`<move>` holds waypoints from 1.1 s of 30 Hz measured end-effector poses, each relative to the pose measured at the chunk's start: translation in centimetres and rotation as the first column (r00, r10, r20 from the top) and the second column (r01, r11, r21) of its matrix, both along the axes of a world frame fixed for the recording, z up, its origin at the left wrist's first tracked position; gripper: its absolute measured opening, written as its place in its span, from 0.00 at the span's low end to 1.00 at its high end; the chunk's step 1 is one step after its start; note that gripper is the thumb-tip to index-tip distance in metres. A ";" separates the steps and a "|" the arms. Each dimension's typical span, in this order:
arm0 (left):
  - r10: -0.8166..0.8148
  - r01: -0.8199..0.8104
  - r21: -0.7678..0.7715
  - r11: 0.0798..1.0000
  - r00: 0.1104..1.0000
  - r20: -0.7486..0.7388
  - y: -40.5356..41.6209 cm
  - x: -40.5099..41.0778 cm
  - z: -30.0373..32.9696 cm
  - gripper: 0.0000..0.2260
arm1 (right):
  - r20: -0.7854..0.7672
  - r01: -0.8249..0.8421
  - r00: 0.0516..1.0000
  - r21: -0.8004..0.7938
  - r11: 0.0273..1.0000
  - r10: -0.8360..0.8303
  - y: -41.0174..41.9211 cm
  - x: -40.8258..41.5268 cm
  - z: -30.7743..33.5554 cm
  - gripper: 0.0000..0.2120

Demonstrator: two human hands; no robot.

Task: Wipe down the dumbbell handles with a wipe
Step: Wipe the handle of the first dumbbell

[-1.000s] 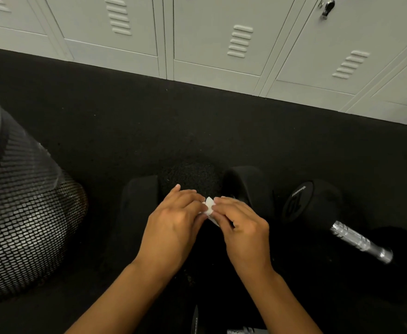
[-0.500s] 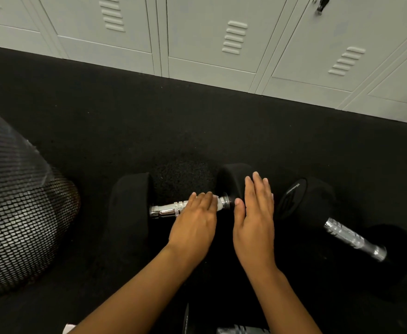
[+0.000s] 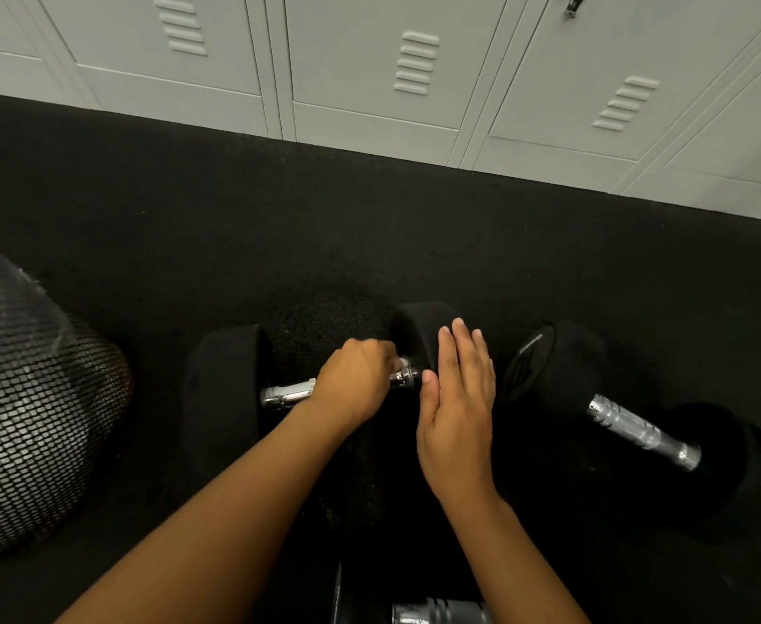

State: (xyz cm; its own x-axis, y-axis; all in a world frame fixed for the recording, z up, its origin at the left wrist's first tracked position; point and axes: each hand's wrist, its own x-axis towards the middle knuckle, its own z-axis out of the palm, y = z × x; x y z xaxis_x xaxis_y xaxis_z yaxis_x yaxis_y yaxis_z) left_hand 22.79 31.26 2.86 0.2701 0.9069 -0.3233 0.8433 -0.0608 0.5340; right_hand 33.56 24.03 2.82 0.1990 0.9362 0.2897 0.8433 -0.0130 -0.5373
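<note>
A black dumbbell lies across the floor in front of me, its chrome handle showing between the left head and the right head. My left hand is curled over the right part of that handle. A small pale bit of the wipe shows at its fingertips, and the rest is hidden under the hand. My right hand lies flat on the right head with its fingers straight. A second dumbbell lies to the right, its knurled handle bare.
A black mesh bin stands at the left. Grey lockers line the far edge of the black rubber floor. Part of a third dumbbell handle shows at the bottom edge.
One second ago both hands held the wipe together. Since then the left hand went onto the handle and slid right toward the head, while the right hand settled flat on the head.
</note>
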 end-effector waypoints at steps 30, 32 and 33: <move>-0.005 0.017 0.322 0.947 0.999 -0.036 -2.7 0.6 0.2 0.08 | 0.013 0.010 1.000 -0.014 1.000 -0.010 0.4 0.0 0.1 0.23; 0.041 -0.044 0.300 0.953 0.999 0.019 -1.8 0.5 -0.3 0.09 | 0.013 0.007 1.000 -0.019 1.000 -0.007 0.3 -0.1 0.1 0.23; 0.043 -0.055 0.315 0.948 0.998 0.044 -1.7 0.3 -0.7 0.09 | 0.011 0.008 1.000 -0.018 1.000 -0.008 0.3 -0.1 0.1 0.23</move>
